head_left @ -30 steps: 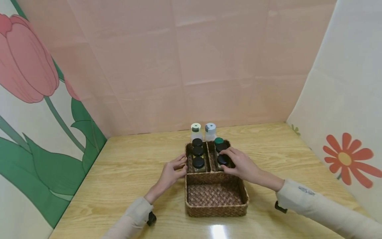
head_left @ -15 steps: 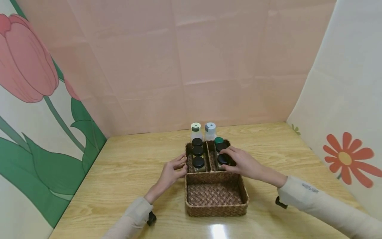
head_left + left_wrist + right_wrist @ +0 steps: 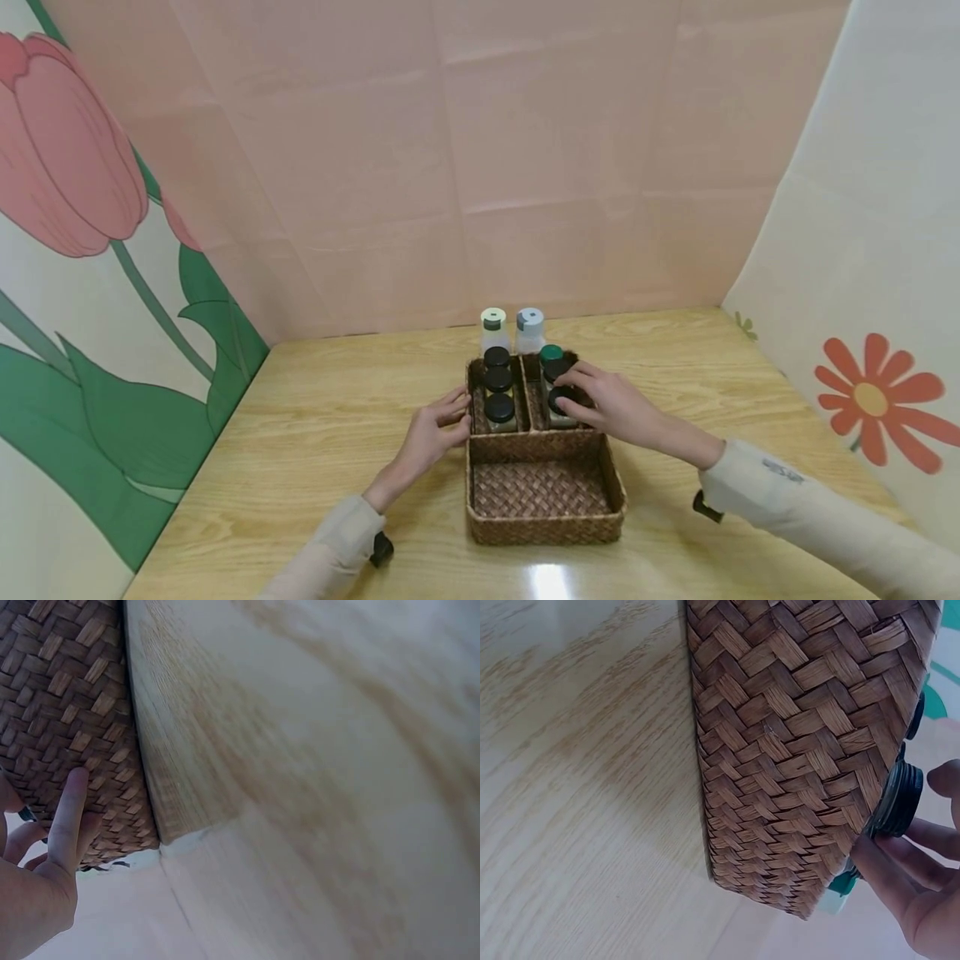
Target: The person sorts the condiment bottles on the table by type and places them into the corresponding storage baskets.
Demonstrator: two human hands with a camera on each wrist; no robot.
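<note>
The right hand [image 3: 611, 406] curls its fingers around the black lid of a jar [image 3: 561, 402] standing in the right rear compartment of the woven basket [image 3: 545, 527], while the left hand [image 3: 432, 435] rests straight fingers against the basket's left wall.

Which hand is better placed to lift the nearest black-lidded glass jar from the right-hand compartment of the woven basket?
The right hand: its fingers already curl round that black-lidded glass jar. The left hand only rests against the woven basket.
</note>
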